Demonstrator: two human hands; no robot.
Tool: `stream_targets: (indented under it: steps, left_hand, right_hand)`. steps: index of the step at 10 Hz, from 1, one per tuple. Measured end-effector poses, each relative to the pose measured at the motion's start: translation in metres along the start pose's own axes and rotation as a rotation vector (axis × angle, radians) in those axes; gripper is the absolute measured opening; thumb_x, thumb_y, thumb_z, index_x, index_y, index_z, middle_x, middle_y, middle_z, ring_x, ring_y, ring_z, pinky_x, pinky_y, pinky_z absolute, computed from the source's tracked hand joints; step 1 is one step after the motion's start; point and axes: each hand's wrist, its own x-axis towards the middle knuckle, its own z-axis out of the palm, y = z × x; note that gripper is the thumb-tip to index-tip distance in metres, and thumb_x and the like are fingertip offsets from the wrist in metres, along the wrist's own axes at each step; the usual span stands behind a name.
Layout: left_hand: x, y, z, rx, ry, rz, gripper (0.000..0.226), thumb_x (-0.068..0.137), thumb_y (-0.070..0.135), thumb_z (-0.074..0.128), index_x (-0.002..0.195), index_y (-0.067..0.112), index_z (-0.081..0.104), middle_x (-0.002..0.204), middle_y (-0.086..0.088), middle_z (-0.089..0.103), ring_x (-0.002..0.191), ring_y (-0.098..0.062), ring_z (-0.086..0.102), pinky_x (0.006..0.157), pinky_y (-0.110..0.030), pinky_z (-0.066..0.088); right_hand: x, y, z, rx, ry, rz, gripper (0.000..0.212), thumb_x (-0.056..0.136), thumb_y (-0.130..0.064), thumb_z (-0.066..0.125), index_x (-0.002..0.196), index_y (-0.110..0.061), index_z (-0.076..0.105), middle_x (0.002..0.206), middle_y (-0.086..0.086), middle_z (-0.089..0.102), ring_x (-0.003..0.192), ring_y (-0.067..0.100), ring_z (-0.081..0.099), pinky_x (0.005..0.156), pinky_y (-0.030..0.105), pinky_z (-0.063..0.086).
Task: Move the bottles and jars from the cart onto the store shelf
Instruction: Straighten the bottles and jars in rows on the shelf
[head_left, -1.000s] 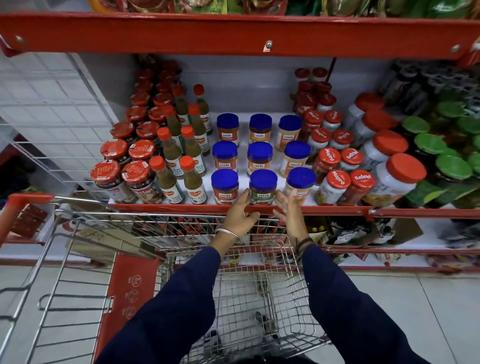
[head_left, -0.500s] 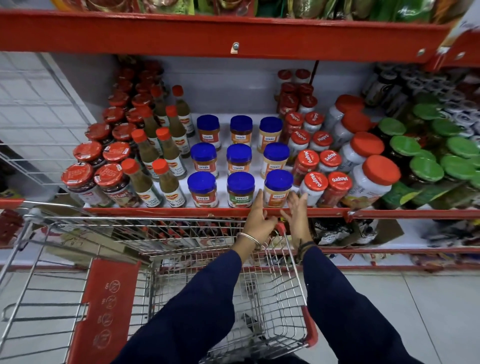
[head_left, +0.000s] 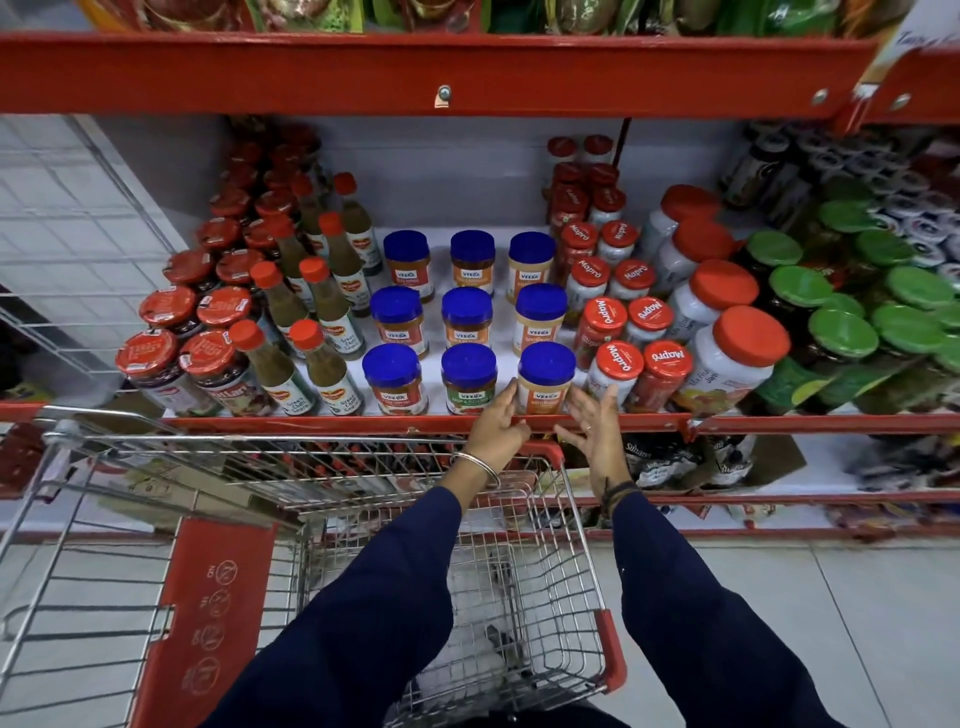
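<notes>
left hand (head_left: 496, 428) and right hand (head_left: 592, 431), fingers spread, flank the front-right blue-lidded jar (head_left: 545, 378) at the red shelf edge (head_left: 311, 423), above the wire cart (head_left: 322, 467); neither closed on it.

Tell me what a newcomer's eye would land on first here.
The three-by-three block of blue-lidded plastic jars in the middle of the red-edged store shelf. The left hand and right hand, both open, flank the front-right jar. Below them stands the wire shopping cart.
</notes>
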Motion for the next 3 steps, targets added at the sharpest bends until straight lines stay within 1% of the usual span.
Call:
stream_targets:
  steps: [1, 2, 3]
  left_hand:
    - [-0.006, 0.005, 0.000, 0.019, -0.012, 0.033, 0.075, 0.079, -0.019, 0.044, 0.143, 0.012, 0.019, 0.148, -0.005, 0.033, 0.123, -0.009, 0.039, 0.086, -0.026, 0.046]
    - [-0.013, 0.007, -0.002, 0.009, -0.014, 0.051, 0.061, 0.079, -0.017, 0.046, 0.134, 0.006, 0.037, 0.136, -0.005, 0.047, 0.123, -0.014, 0.046, 0.084, -0.019, 0.049]
    - [-0.035, 0.015, 0.001, -0.005, 0.098, 0.086, 0.041, 0.085, -0.006, 0.049, 0.123, 0.007, 0.049, 0.130, -0.011, 0.056, 0.119, -0.023, 0.053, 0.099, -0.039, 0.049]
  right_hand:
    - [-0.004, 0.000, 0.001, -0.028, -0.003, 0.009, 0.127, 0.043, -0.097, 0.030, 0.137, -0.012, 0.037, 0.131, -0.001, 0.045, 0.121, 0.014, 0.045, 0.093, 0.037, 0.047]
    - [-0.007, -0.005, 0.002, -0.047, -0.027, 0.030, 0.112, 0.057, -0.090, 0.024, 0.139, -0.014, 0.033, 0.137, -0.001, 0.043, 0.126, 0.017, 0.044, 0.098, 0.038, 0.043]
    - [-0.029, 0.007, -0.010, -0.117, 0.044, 0.016, 0.100, 0.060, -0.090, 0.027, 0.132, -0.024, 0.043, 0.133, -0.003, 0.049, 0.120, 0.017, 0.050, 0.096, 0.040, 0.043]
